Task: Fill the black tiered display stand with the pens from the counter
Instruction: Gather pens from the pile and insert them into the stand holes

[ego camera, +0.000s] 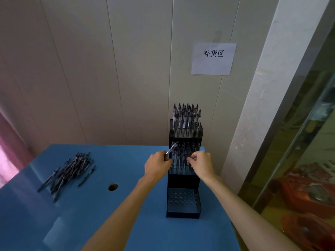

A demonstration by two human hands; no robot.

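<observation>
Nearest tier of the black tiered display stand (183, 201), at the counter's right edge: holes all bare, no pens in it. The blue counter (126, 223) in front of and left of the stand is open room for both forearms; a round hole (113, 186) is cut in it, left of the stand.

Middle tier: pens stand in most of its holes. Step in hand, as judged: loading this tier. Left hand (157, 166) pinches one pen (171, 148), tilted, tip toward the tier's left end. Right hand (202, 163) has its fingers curled at a standing pen on the tier's right side; whether it grips or only steadies it, cannot tell.

Top tier: packed, upright.

Loose pens (68, 171) lie in a heap near the counter's far left edge, well apart from the stand.

Next move calls for righting the tilted pen over a free hole and lowering it without knocking its neighbours.

Stand's far end is near the panelled wall (108, 69); little clearance on its right.
</observation>
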